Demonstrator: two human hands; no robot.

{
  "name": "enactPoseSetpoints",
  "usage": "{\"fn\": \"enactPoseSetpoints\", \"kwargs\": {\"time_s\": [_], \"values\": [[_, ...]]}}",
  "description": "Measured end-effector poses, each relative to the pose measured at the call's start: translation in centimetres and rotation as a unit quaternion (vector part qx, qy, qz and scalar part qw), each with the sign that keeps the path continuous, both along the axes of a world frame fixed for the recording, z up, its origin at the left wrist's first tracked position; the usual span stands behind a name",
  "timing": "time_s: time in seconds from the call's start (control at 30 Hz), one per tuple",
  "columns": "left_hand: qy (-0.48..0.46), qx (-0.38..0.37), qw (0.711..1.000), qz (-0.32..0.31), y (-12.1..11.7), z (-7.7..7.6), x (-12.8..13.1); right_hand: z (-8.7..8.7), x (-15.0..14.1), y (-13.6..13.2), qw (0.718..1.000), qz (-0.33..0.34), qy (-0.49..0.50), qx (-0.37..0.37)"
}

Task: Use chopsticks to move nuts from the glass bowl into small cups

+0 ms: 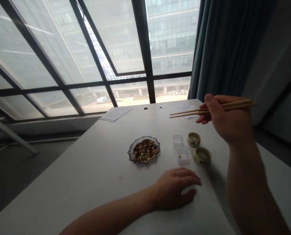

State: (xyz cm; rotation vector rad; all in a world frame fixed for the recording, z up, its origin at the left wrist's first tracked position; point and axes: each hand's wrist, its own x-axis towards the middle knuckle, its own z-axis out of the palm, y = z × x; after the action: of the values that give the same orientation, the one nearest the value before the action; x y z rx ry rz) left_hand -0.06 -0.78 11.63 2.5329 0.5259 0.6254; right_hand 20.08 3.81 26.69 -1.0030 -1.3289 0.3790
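Note:
My right hand [225,119] is raised above the white table [98,169] and grips a pair of wooden chopsticks [191,112], tips pointing left and empty. My left hand [176,189] rests on the table with its fingers loosely curled, holding nothing. Just beyond it stands a glass dish [144,150] of mixed brown and pale seeds. To the dish's right are two small white plastic tubs, the nearer tub [183,155] with a few bits in it, the farther tub [178,141] looking empty. Beside them sit two small ceramic cups, one near cup [202,156] and one far cup [193,139].
Sheets of paper [116,114] lie at the table's far left corner, and another paper [185,107] lies at the far edge under the chopsticks. A large window [91,52] fills the back; a dark curtain [221,49] hangs at right.

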Motion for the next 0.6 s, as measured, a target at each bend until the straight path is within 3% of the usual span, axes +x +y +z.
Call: {"fn": "enactPoseSetpoints", "kwargs": {"time_s": [0.1, 0.17, 0.23, 0.37, 0.47, 0.6], "values": [[0.05, 0.059, 0.994, 0.077, 4.7, 3.3, 1.9, 0.5, 0.8, -0.6, 1.0, 0.008, 0.011, 0.006], [0.117, 0.091, 0.979, 0.141, 9.2, 4.2, 3.6, 0.7, 0.8, -0.9, 1.0, 0.003, 0.02, 0.004], [0.192, 0.102, 0.962, 0.162, 13.7, 4.1, 5.4, 0.8, 0.6, -1.2, 0.999, -0.017, 0.03, 0.013], [0.261, 0.08, 0.955, 0.118, 19.9, 2.5, 8.9, 0.7, 1.0, -1.3, 0.997, -0.055, 0.027, 0.047], [0.304, 0.047, 0.948, 0.079, 22.0, 1.4, 10.5, 0.6, 2.4, -1.0, 0.999, -0.035, 0.0, 0.028], [0.312, 0.028, 0.949, 0.04, 22.9, 0.8, 11.2, 0.5, 3.5, -0.8, 0.998, -0.038, 0.003, 0.046]]}}
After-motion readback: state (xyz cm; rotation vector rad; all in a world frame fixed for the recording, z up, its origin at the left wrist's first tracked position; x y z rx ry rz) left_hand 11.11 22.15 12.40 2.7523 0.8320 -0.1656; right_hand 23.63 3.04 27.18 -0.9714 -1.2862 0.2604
